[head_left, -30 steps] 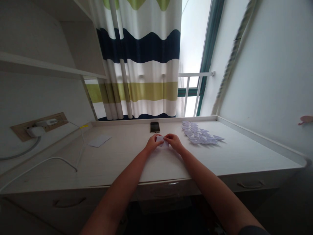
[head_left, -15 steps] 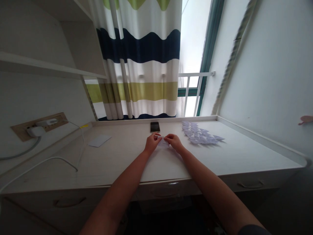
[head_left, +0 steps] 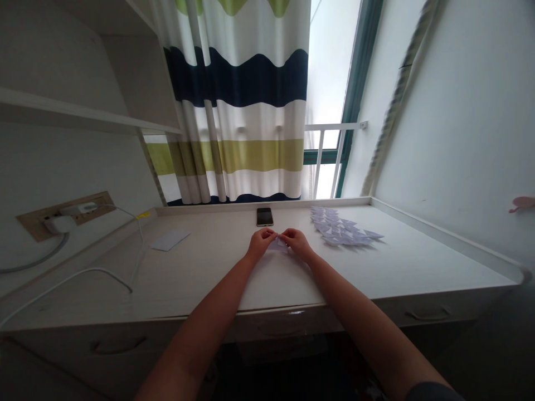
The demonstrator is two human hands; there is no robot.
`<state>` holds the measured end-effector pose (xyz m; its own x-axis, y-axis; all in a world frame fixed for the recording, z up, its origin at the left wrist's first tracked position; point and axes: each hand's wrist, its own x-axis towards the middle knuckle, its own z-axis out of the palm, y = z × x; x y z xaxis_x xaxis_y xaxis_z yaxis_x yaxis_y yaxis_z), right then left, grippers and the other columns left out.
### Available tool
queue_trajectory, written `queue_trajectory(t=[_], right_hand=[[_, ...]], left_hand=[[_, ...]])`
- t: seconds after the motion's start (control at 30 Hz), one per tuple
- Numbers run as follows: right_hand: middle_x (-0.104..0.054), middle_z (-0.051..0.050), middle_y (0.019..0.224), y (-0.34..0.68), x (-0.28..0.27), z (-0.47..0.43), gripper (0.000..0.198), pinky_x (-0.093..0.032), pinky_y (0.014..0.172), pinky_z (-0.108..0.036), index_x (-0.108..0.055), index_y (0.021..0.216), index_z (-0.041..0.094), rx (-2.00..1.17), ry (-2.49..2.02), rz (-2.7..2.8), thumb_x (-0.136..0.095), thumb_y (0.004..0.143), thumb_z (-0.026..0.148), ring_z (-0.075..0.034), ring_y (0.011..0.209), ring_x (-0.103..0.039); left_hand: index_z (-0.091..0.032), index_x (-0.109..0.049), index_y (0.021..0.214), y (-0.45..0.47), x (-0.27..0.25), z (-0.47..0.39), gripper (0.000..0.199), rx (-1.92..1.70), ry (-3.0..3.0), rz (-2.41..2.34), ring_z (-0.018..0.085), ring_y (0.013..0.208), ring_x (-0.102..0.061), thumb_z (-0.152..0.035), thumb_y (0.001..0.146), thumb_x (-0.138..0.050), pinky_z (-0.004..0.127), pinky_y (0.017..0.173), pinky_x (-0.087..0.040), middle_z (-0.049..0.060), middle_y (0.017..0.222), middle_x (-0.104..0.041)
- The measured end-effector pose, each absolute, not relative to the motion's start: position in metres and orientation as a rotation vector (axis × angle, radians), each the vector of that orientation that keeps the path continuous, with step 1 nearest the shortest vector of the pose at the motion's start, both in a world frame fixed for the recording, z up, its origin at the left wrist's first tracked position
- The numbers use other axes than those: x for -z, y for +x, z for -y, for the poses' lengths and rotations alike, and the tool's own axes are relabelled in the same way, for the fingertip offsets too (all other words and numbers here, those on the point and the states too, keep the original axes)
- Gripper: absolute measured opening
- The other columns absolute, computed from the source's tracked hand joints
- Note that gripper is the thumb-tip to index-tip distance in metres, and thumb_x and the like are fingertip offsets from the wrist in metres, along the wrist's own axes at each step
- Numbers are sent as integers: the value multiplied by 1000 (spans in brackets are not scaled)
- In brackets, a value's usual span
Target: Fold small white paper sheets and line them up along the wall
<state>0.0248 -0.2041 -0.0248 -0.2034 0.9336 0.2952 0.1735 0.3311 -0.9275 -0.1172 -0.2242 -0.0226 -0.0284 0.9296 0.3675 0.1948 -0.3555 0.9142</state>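
Note:
A small piece of white paper (head_left: 277, 244) is held between my two hands, just above the middle of the white desk. My left hand (head_left: 262, 243) pinches its upper left part with thumb and fingers. On the other side, my right hand (head_left: 295, 241) grips the upper right part, and the fingertips of both hands nearly meet at the top. Fingers cover part of the paper, so its exact folds cannot be made out. To the right lies a cluster of folded white paper pieces (head_left: 343, 228), several of them pointed. Beyond my hands rests a black phone (head_left: 264, 217).
Flat white paper (head_left: 170, 240) lies on the left of the desk (head_left: 200, 278). A white cable (head_left: 104, 269) runs across the left side from a wall socket (head_left: 67, 214). A raised rim borders the desk's back and sides; a striped curtain (head_left: 246, 122) hangs behind.
My fingertips have drawn closer together at the paper's top edge, and the left fingers have come down a little. The phone, cluster and flat paper stay where they were.

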Motion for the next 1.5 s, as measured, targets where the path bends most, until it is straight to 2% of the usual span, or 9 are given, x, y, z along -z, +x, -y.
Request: queue_trajectory(t=[0.17, 0.37, 0.47, 0.83, 1.13, 1.3, 1.5], right_hand=[[-49, 3, 49, 25, 27, 201, 25, -32, 47, -22, -55, 58, 16, -886, -1031, 1672, -59, 61, 40, -9, 46, -41], [-51, 3, 49, 25, 28, 201, 25, -32, 47, -22, -62, 69, 16, -835, -1045, 1693, -61, 60, 39, -10, 47, -43], [-51, 3, 48, 26, 26, 202, 24, -32, 47, -22, -63, 68, 16, -835, -1051, 1690, -62, 60, 38, -10, 46, -43], [-55, 1, 52, 26, 24, 203, 19, -35, 48, -23, -62, 64, 15, -986, -989, 1579, -62, 58, 33, -9, 47, -45], [-58, -1, 55, 26, 20, 208, 26, -35, 49, -23, -67, 69, 12, -1154, -995, 1521, -65, 56, 35, -8, 50, -44], [-59, -1, 59, 27, 23, 205, 28, -39, 54, -24, -67, 72, 12, -1221, -963, 1493, -66, 57, 36, -8, 53, -47], [-57, -1, 54, 27, 19, 208, 24, -39, 52, -24, -66, 66, 12, -1176, -1005, 1510, -66, 57, 34, -9, 51, -47]], left_hand=[[-15, -59, 74, -117, 22, 225, 25, -1324, 1372, -1190, 8, 49, -47, -35, 60, -64, 18, 45, -33, -1, 59, -57], [-15, -63, 72, -119, 27, 222, 28, -1284, 1300, -1144, 11, 58, -53, -37, 56, -68, 20, 49, -38, 2, 64, -60], [-15, -63, 72, -120, 28, 220, 29, -1268, 1273, -1136, 11, 58, -53, -37, 54, -69, 20, 49, -39, 2, 65, -59], [-11, -65, 71, -119, 20, 227, 33, -1142, 1242, -1038, 13, 65, -55, -38, 53, -71, 26, 61, -45, 4, 68, -60], [-10, -67, 75, -120, 19, 229, 35, -1141, 1273, -1058, 17, 72, -58, -38, 54, -71, 26, 59, -46, 9, 76, -64], [-10, -66, 72, -119, 19, 230, 31, -1157, 1269, -1076, 14, 67, -57, -37, 55, -70, 25, 58, -46, 7, 72, -63], [-12, -65, 68, -118, 19, 230, 26, -1157, 1262, -1124, 13, 64, -55, -33, 54, -71, 24, 56, -45, 5, 67, -61]])
